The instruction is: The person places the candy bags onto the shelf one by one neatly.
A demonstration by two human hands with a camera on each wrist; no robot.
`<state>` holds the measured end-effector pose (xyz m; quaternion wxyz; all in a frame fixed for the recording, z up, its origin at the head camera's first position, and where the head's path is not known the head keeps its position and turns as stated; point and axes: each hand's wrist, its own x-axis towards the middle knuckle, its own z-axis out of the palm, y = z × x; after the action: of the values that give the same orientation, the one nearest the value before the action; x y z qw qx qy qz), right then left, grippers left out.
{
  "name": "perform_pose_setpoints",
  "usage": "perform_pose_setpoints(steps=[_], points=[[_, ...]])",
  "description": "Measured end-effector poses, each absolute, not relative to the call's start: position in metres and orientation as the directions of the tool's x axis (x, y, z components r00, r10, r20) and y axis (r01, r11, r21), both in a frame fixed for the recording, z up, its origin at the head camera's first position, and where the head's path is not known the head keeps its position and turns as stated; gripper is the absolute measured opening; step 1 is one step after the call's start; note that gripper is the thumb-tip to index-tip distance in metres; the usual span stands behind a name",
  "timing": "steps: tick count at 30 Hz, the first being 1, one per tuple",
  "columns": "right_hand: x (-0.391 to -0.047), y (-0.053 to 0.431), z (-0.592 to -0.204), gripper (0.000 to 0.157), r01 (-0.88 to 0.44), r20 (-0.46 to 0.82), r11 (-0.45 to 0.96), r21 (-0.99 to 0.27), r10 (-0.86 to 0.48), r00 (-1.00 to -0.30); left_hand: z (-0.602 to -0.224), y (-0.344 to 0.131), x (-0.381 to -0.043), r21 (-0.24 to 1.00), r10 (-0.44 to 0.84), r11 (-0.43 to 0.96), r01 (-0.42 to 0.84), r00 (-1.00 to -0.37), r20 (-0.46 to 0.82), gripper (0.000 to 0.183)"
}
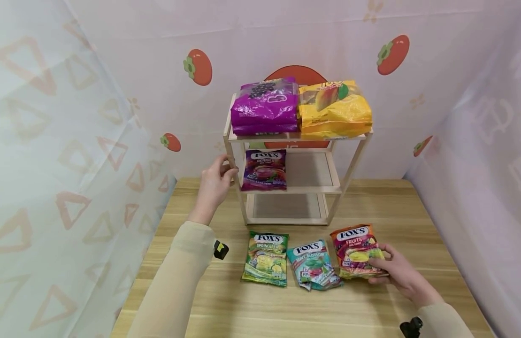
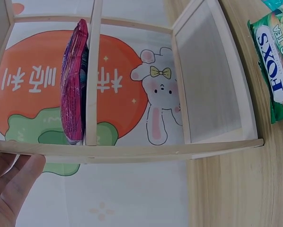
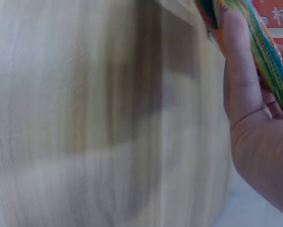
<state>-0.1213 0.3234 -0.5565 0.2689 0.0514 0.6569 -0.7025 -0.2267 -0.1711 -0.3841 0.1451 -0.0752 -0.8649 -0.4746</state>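
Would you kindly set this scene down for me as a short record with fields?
left hand: grips the left front upright of the wooden rack
right hand: holds the Fruits bag by its lower right side
top shelf: purple bag on the left, yellow bag on the right
middle shelf: Berries bag, at the left end
table: Spring Tea bag and Mint Blossom bag, in front of the rack
backdrop: pale, with printed fruit
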Motion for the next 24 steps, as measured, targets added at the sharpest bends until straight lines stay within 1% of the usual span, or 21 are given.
perform_pose_setpoints(steps=[3,5,12,19,24], points=[[-0.12,0.325,-0.548,0.034,0.434,-0.382,-0.064,-0.899,-0.371,-0.847,-0.384,-0.171,-0.227,0.802,-0.009,0.536,0.263,-0.948,0.317,0.029],[-0.12,0.325,-0.543,0.029,0.418,-0.346,-0.101,-0.903,-0.406,-0.846,-0.384,-0.171,-0.227,0.802,-0.008,0.537,0.262,-0.949,0.316,0.03],[-0.12,0.32,-0.528,0.032,0.356,-0.225,-0.197,-0.913,-0.485,-0.845,-0.386,-0.172,-0.228,0.792,-0.002,0.543,0.278,-0.943,0.333,0.027],[-0.119,0.309,-0.514,0.032,0.324,-0.18,-0.226,-0.919,-0.491,-0.852,-0.385,-0.172,-0.228,0.771,-0.004,0.569,0.287,-0.936,0.352,0.023],[-0.12,0.297,-0.506,0.033,0.308,-0.161,-0.237,-0.921,-0.489,-0.857,-0.385,-0.171,-0.228,0.779,-0.006,0.562,0.278,-0.94,0.34,0.025]])
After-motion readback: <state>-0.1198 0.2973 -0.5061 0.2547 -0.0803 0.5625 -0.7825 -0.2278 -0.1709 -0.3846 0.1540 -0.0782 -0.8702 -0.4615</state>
